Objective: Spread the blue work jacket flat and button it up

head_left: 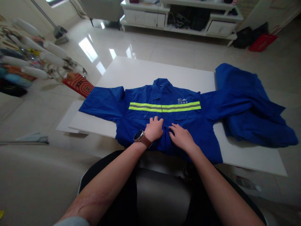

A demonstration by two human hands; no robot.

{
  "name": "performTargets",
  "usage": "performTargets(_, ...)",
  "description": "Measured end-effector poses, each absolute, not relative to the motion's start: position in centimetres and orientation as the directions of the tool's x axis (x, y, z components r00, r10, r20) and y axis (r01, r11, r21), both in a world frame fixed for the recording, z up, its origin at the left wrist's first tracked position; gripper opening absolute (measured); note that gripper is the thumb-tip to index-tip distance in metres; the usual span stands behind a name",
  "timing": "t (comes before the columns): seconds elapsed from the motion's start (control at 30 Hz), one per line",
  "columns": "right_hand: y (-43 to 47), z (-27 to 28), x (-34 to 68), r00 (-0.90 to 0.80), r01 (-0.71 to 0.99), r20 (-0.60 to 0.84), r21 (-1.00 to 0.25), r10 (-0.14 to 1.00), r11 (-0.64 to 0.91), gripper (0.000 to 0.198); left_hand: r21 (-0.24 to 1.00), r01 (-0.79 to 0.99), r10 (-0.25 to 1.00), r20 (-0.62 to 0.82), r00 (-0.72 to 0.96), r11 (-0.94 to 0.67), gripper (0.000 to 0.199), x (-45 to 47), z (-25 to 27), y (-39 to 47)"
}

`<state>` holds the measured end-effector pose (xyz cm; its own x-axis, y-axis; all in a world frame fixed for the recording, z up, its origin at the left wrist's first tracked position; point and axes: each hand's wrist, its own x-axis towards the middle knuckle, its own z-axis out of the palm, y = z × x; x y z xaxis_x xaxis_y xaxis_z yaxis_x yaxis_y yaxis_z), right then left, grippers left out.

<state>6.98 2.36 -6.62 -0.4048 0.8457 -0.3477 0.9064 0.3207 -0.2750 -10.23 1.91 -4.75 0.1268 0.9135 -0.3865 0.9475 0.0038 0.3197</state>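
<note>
Blue work jacket (164,119) spread front-up across the white table (141,73), collar away, reflective stripe across the chest, hem hanging off the near edge. Left hand (154,128), watch (140,136) on the wrist, flat on the front near the placket, fingers loosely curled, grasping nothing. Right hand (181,137) just beside it, palm down, likewise pressing rather than pinching. Left sleeve (102,103) reaching past the table's left edge; right sleeve running into a second blue garment (254,106) heaped at the far right. Likely trouble: overhanging hem and sleeve dragging the cloth off on any pull; smooth fabric sliding on the glossy top under flat palms; tangling with the heaped garment.
</note>
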Motion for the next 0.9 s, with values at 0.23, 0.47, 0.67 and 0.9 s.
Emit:
performTargets(0.23, 2.2, -4.9, 6.5, -0.394, 0.918, -0.389, -0.133, 0.833, 0.373, 0.026, 0.242, 0.970, 0.883, -0.452, 0.125, -0.014, 0.072, -8.9, -5.3, 0.9)
performTargets(0.47, 1.7, -6.4, 6.6, -0.363, 0.930, -0.432, -0.221, 0.826, 0.294, 0.050, 0.153, 0.985, 0.909, -0.396, 0.131, -0.076, 0.071, -8.4, -5.3, 0.5)
performTargets(0.67, 1.0, -6.7, 5.4, -0.354, 0.935, -0.525, -0.177, 0.774, 0.308, 0.055, 0.093, 0.988, 0.909, -0.389, 0.151, -0.124, 0.059, -7.7, -5.5, -0.2)
performTargets(0.9, -0.3, -7.0, 3.9, -0.325, 0.934, -0.519, -0.047, 0.791, 0.354, 0.063, 0.066, 0.990, 0.921, -0.363, 0.140, -0.125, 0.056, -6.8, -6.1, -0.7)
